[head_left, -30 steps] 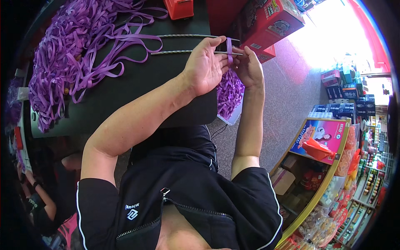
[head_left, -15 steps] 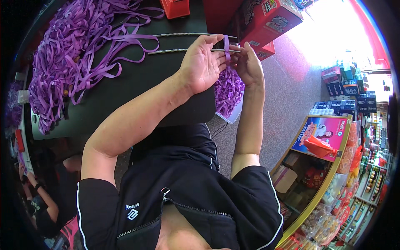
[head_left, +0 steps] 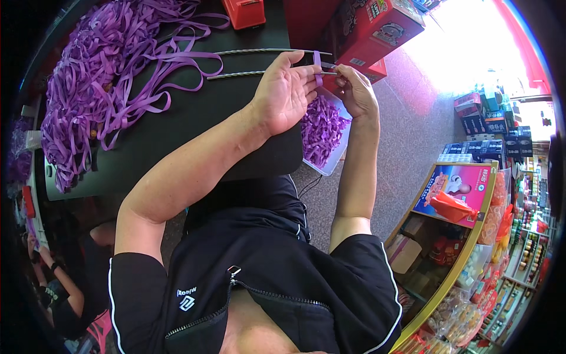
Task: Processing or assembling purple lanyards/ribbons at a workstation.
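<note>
Two twisted metal rods (head_left: 242, 73) run side by side over the dark table and past its right edge. A purple ribbon (head_left: 318, 68) is looped around both rods near their right ends. My left hand (head_left: 286, 94) has its palm turned up and its fingers stretched out, with the fingertips at the ribbon and the lower rod. Beside the rod ends, my right hand (head_left: 358, 93) has thumb and fingers pinched on a thin metal tool (head_left: 328, 65), pointed toward the ribbon. The tool's exact kind is too small to make out. Below the hands, a white bin (head_left: 342, 133) holds cut purple ribbon pieces (head_left: 321, 130).
A large tangle of purple ribbon (head_left: 94, 76) covers the left of the dark table (head_left: 236, 130), some strands reaching the rods. At the back stands a red container (head_left: 244, 13). Red boxes (head_left: 377, 29) are stacked beyond my right hand. A display case (head_left: 448, 236) stands right; another person's arm (head_left: 68, 289) shows lower left.
My right hand has drawn slightly right and down from the ribbon, its fingers now pinched together. More of the thin tool and the bin shows. My left hand has barely moved.
</note>
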The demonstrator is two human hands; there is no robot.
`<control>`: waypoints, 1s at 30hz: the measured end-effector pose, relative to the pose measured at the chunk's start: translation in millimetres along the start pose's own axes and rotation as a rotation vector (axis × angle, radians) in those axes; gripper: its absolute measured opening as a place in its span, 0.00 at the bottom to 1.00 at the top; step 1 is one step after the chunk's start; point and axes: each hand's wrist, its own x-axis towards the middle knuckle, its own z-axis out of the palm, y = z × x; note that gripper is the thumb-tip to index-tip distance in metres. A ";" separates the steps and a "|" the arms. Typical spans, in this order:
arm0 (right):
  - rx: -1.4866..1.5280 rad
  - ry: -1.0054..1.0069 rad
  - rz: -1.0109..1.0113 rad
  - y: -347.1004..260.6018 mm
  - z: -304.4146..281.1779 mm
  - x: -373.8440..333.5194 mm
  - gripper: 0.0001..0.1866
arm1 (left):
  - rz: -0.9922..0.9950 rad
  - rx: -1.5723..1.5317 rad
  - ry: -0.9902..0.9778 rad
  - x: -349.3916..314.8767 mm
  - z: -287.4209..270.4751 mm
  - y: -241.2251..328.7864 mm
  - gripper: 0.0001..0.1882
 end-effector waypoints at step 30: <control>0.181 -0.261 0.103 56.5 26.8 31.9 0.11 | 0.007 -0.025 -0.030 0.9 -3.0 -1.0 0.44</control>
